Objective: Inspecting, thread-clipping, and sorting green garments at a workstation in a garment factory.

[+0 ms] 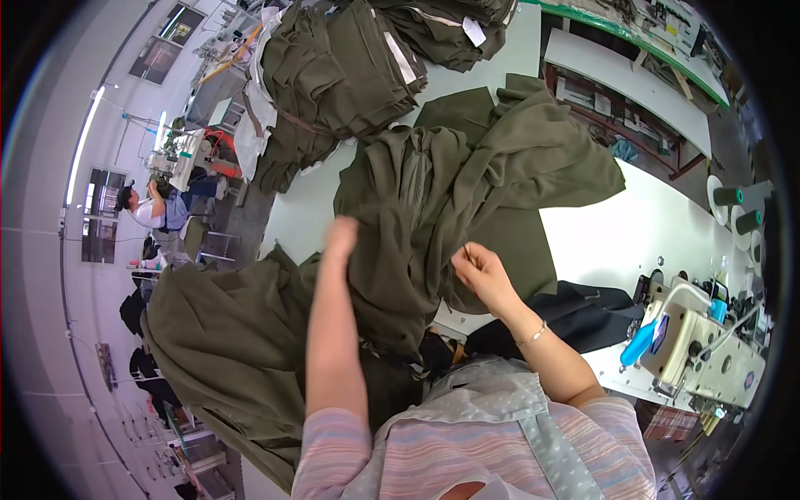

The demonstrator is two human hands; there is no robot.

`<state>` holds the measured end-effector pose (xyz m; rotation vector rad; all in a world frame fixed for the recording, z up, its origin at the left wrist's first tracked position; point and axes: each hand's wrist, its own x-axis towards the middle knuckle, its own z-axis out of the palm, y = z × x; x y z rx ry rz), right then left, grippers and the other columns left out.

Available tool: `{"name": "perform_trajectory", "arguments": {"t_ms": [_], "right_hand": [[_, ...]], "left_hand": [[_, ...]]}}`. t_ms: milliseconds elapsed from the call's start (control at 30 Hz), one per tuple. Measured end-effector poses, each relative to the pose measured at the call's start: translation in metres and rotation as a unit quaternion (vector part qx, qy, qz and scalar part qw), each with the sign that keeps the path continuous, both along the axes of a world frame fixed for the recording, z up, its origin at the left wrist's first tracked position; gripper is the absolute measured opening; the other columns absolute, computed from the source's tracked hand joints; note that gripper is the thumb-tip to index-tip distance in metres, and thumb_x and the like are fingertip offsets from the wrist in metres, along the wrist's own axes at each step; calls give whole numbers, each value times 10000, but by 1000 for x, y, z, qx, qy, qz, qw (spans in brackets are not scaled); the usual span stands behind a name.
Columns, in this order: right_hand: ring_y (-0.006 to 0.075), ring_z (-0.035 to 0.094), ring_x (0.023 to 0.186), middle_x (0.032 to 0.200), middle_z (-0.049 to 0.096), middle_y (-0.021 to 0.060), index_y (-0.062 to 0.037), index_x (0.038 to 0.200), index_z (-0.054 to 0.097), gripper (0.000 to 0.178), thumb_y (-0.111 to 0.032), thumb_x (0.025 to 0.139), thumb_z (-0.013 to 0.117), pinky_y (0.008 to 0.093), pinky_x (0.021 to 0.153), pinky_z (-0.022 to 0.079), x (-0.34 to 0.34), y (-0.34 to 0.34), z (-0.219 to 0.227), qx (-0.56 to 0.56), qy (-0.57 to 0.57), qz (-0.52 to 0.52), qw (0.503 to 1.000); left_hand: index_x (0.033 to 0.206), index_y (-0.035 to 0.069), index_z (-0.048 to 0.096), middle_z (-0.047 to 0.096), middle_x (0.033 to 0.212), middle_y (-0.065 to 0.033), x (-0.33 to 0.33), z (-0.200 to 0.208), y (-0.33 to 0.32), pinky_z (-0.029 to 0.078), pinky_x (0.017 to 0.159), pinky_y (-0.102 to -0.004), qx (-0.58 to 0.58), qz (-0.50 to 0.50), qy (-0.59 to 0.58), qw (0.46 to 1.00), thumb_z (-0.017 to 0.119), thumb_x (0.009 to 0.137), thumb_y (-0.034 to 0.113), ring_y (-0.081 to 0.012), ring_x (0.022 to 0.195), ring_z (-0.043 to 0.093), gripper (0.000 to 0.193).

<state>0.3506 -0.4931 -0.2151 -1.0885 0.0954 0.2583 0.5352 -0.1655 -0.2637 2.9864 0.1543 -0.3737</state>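
Observation:
A large olive-green garment (392,183) lies in loose folds on the white table in front of me, with a zipper-like seam along its middle. My left hand (342,237) is over its left side, smeared by motion, so its fingers do not show clearly. At the garment's right side, my right hand (479,268) is closed in a pinch beside a fold. Something small and dark shows at its fingertips; what it is, I cannot make out. More olive cloth (233,333) hangs over the table's left side, next to my left forearm.
Bundled olive pieces (342,75) are stacked at the far side. A sewing machine (700,346) with a blue part stands at the right, near thread cones (727,197). Dark cloth (575,317) lies between it and me. Another person (154,204) sits far left.

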Motion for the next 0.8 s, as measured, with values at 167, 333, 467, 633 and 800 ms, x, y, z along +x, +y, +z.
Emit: {"name": "perform_trajectory", "arguments": {"t_ms": [167,333,467,633,800], "right_hand": [[9,357,500,626,452,-67,-74,849,545,95,-137,917,568,183,436,265,72,1,-16,17,-38,-173,984],[10,377,500,654,505,-55,-63,870,555,70,-115,909,578,180,440,288,131,30,2,-28,-126,-174,976],[8,417,513,681,558,-34,-38,904,567,50,-86,902,582,175,433,314,143,44,27,-77,-167,-151,971],[16,459,519,823,616,13,-16,959,571,89,-36,877,599,173,427,349,133,46,25,4,-120,-80,989],[18,491,541,978,624,42,-37,1011,578,149,-30,865,608,173,440,372,93,51,38,2,-151,-126,981]], "left_hand": [[1005,54,628,610,981,-62,19,278,30,483,792,-344,-549,186,-339,741,524,858,234,-186,879,590,255],[1108,-5,588,628,1081,-117,-64,451,106,482,886,-366,-452,148,-472,742,465,926,248,-228,999,606,334],[1130,-22,553,605,1110,-122,-105,472,112,482,888,-362,-408,116,-525,738,450,943,192,-229,1027,588,302],[1180,-20,508,586,1124,-128,-134,452,116,481,874,-336,-413,-33,-512,753,431,954,126,-208,1010,588,280],[1053,-2,512,578,1032,-113,-164,404,105,459,867,-317,-530,-63,-404,743,466,958,127,-177,974,561,167]]}}
